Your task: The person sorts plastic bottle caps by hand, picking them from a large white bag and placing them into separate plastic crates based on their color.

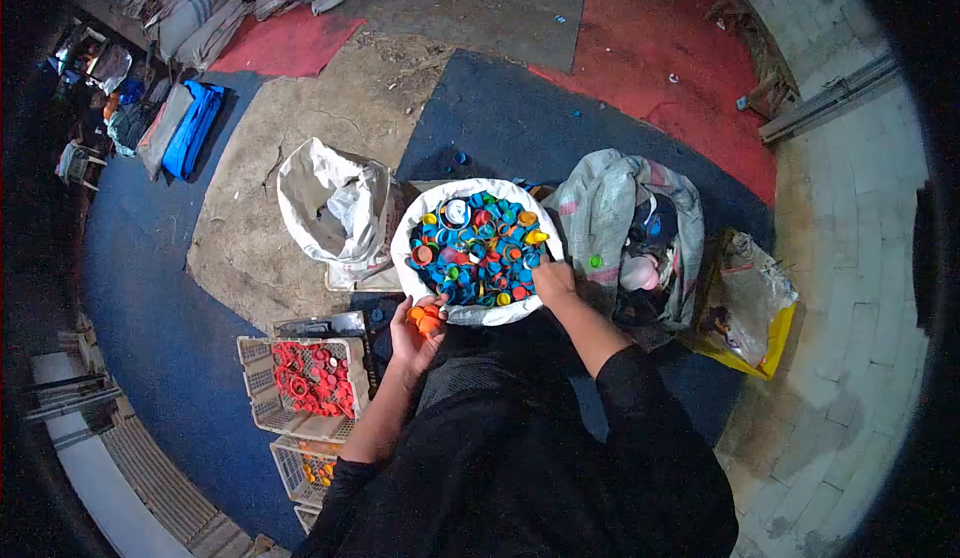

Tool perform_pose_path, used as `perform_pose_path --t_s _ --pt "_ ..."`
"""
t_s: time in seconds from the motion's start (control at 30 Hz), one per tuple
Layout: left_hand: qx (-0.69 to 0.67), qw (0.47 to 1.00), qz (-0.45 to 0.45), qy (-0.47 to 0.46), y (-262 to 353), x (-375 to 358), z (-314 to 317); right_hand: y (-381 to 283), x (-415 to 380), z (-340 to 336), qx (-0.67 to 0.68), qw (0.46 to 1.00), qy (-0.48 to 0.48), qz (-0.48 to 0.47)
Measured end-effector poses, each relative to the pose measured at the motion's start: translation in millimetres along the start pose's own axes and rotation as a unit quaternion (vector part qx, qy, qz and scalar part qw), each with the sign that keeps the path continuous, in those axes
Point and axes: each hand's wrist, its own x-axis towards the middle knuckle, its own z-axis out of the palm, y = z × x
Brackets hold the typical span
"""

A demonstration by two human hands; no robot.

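Observation:
A white sack (405, 248) with a rolled-down rim stands in front of me, full of mixed plastic bottle caps (480, 253), mostly blue, with some red, orange, yellow and green. My left hand (408, 343) is at the sack's near left side, palm up, its fingers curled around several orange bottle caps (426, 320). At the right rim, my right hand (555, 280) reaches in over the edge and touches the caps. Its fingers look curled, and whatever is between them is hidden.
Left of me, a crate (258, 383) holds red caps, with another crate (290, 463) of orange and yellow ones below. A white bag (300, 193) stands left of the sack. To the right are a grey woven sack (595, 208) and a yellow-edged container (775, 343).

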Motion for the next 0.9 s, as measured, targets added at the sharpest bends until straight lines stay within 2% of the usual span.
perform_pose_path --t_s 0.13,0.23,0.43,0.63,0.67,0.77,0.8,0.9 --pt "0.002 1.000 -0.004 0.008 -0.2 -0.6 2.0 2.4 -4.9 -2.5 -0.003 0.999 0.004 -0.041" --pt "0.011 1.000 -0.003 0.003 0.2 0.2 3.1 -0.7 -4.3 -8.0 -0.017 0.999 0.001 -0.031" --pt "0.001 1.000 -0.010 -0.020 1.8 -0.7 2.8 -4.6 0.6 -9.6 -0.094 0.991 -0.085 -0.046" --pt "-0.007 1.000 -0.001 -0.020 2.2 -9.7 3.1 -15.4 9.9 -8.5 -0.114 0.985 -0.128 -0.017" --pt "-0.006 1.000 0.002 -0.014 1.3 -10.9 2.5 -12.2 12.2 -9.0 -0.088 0.987 -0.134 -0.010" --pt "-0.017 1.000 0.001 -0.022 -1.4 -8.5 -7.2 2.2 -6.9 -43.8 0.161 0.987 0.010 -0.007" --pt "-0.023 0.999 -0.001 -0.028 -1.9 -7.8 -9.6 4.2 -10.8 -44.2 0.326 0.944 0.043 0.021" --pt "-0.019 1.000 0.002 -0.024 -5.2 -5.1 -13.6 6.0 -19.4 -42.1 0.569 0.819 0.030 0.059"
